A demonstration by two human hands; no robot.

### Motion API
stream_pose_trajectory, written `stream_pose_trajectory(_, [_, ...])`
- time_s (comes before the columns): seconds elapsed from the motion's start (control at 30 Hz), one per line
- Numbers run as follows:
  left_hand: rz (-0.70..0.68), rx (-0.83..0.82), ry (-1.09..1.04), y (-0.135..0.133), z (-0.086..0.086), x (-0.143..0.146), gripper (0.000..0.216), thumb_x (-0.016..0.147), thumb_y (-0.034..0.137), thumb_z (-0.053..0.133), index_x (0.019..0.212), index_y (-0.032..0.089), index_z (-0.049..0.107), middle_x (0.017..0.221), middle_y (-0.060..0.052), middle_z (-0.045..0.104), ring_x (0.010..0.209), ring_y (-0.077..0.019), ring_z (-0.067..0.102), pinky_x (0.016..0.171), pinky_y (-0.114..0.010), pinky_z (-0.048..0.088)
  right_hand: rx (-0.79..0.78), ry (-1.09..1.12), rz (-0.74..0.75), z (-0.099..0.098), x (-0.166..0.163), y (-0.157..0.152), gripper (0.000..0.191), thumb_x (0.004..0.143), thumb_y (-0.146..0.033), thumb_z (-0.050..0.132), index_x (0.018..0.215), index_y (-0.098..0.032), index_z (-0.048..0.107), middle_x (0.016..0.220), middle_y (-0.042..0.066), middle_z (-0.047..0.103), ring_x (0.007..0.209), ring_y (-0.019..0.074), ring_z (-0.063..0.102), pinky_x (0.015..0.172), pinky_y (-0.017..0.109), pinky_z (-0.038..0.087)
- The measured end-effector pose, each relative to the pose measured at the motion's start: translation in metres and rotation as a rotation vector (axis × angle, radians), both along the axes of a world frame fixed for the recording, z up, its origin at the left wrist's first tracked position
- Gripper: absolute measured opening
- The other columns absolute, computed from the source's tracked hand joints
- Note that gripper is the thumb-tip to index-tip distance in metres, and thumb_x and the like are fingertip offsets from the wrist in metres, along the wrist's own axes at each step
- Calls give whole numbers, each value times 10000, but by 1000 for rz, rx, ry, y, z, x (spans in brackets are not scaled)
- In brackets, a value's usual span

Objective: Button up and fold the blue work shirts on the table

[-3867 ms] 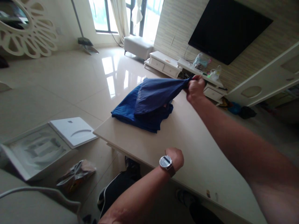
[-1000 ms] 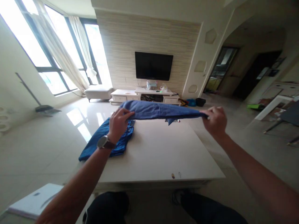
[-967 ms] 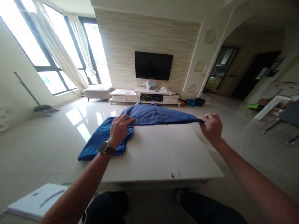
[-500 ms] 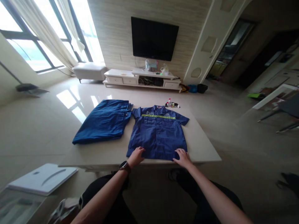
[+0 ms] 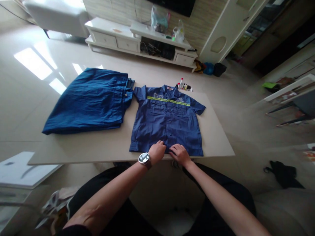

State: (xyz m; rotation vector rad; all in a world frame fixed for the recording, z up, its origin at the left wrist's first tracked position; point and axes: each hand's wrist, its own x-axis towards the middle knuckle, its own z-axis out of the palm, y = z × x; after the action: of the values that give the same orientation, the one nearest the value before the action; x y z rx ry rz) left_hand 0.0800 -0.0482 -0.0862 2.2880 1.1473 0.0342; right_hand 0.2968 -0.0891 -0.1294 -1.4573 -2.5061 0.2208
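A navy short-sleeved work shirt point(image 5: 159, 121) lies face up and spread flat on the table, collar at the far side. A yellow-green stripe crosses its chest above two flap pockets. At the middle of its bottom hem, my left hand point(image 5: 157, 152) has its fingers curled closed on the cloth; a watch is on that wrist. Just to the right, my right hand point(image 5: 180, 154) bends its fingers over the same hem, close to the button placket. The fingertips of both hands are partly hidden. Left of the shirt lies a folded pile of blue cloth point(image 5: 88, 101).
The pale table point(image 5: 216, 137) has its near edge right at my hands. Bottles point(image 5: 181, 83) stand by its far edge. A low white TV cabinet point(image 5: 105, 38) runs along the wall. A white flat box point(image 5: 24, 168) sits at lower left, a dark chair point(image 5: 304, 106) at right.
Both hands have come closer together along the hem, from near the shirt's sides to its middle. The view has tilted down and the table looks nearer.
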Motion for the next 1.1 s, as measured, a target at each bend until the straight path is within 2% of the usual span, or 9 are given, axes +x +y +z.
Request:
stream_pose_trajectory(0.23, [2, -41, 6, -5, 4, -3, 424, 843, 107, 596, 1259, 126, 674, 1524, -228, 498, 1446, -353, 451, 1122, -476, 466, 43, -32, 26, 2, -5, -5, 246, 1007, -250, 499, 1097, -205, 724, 1080, 113, 734, 1061, 247, 620, 874, 386, 428])
stream_pose_trajectory(0.37, [48, -58, -10, -10, 18, -4, 416, 841, 140, 613, 1256, 142, 649, 1509, -216, 510, 1433, -361, 446, 1103, -508, 463, 38, 125, -148, 5, -16, -4, 242, 996, -237, 465, 921, -196, 691, 921, 95, 705, 908, 222, 613, 825, 354, 446])
stream_pose_trajectory(0.53, [583, -26, -227, -8, 33, 2, 294, 849, 326, 650, 1075, 138, 650, 1199, -197, 667, 1206, -334, 582, 986, -429, 490, 89, 437, -446, 12, -30, -1, 211, 988, -291, 459, 889, -210, 626, 875, 58, 656, 869, 199, 617, 812, 321, 476])
stream_pose_trajectory(0.6, [691, -342, -429, -8, 33, 6, 274, 870, 413, 625, 915, 147, 672, 988, -158, 715, 1013, -280, 655, 866, -351, 508, 96, 490, -489, 17, -34, -2, 208, 984, -318, 463, 889, -213, 616, 874, 53, 651, 869, 198, 616, 810, 319, 480])
stream_pose_trajectory(0.7, [712, -1112, -708, -14, 24, 15, 481, 899, 564, 550, 703, 141, 668, 712, -116, 690, 648, -192, 637, 636, -292, 481, 110, 509, -500, 26, -40, -4, 220, 987, -345, 455, 886, -221, 606, 869, 53, 640, 875, 204, 606, 823, 330, 482])
stream_pose_trajectory(0.77, [839, -1322, -929, -19, 18, 23, 438, 883, 529, 604, 720, 131, 685, 707, -95, 699, 582, -155, 615, 592, -270, 470, 112, 500, -481, 31, -43, -6, 222, 988, -346, 451, 880, -224, 601, 874, 60, 638, 885, 211, 602, 833, 341, 482])
stream_pose_trajectory(0.9, [1144, -1179, -1281, -25, 12, 37, 189, 741, 250, 810, 724, 116, 678, 759, -75, 724, 689, -130, 661, 702, -247, 524, 88, 500, -440, 37, -47, -11, 204, 975, -319, 457, 878, -220, 607, 887, 71, 646, 897, 218, 600, 846, 357, 482])
stream_pose_trajectory(0.97, [1162, -1120, -1298, -26, 12, 39, 203, 701, 188, 833, 653, 113, 651, 725, -74, 713, 696, -134, 657, 741, -264, 537, 52, 526, -443, 39, -49, -13, 177, 956, -336, 501, 886, -215, 611, 892, 68, 645, 890, 213, 606, 830, 348, 490])
stream_pose_trajectory(1.1, [1075, -956, -1196, -29, 11, 37, 192, 726, 168, 799, 613, 110, 655, 646, -43, 671, 622, -110, 589, 650, -233, 482, 1, 584, -508, 46, -50, -14, 166, 914, -361, 562, 904, -206, 617, 905, 68, 653, 869, 206, 621, 794, 329, 505])
